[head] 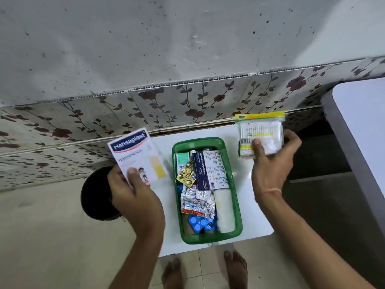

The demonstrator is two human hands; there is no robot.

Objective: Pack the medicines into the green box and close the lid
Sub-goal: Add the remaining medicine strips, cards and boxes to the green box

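Observation:
The green box [236, 205] stands open on a small white table [256, 222], with no lid in view. Inside lie a dressings carton [210, 170], silver and blue blister strips [198, 203], a gold strip [186, 174] and a white gauze roll [225, 211]. My left hand [133, 197] holds a white Hansaplast plaster pack [135, 155] up, left of the box. My right hand [268, 167] holds a clear bag of cotton swabs with a yellow header [260, 132] up, to the right of the box and beyond its far end.
A black round object [95, 192] sits on the floor left of the table, partly behind my left hand. A flower-patterned wall panel [187, 101] runs behind the table. A grey-edged white surface [358, 126] stands at the right. My bare feet [235, 270] are under the table's front edge.

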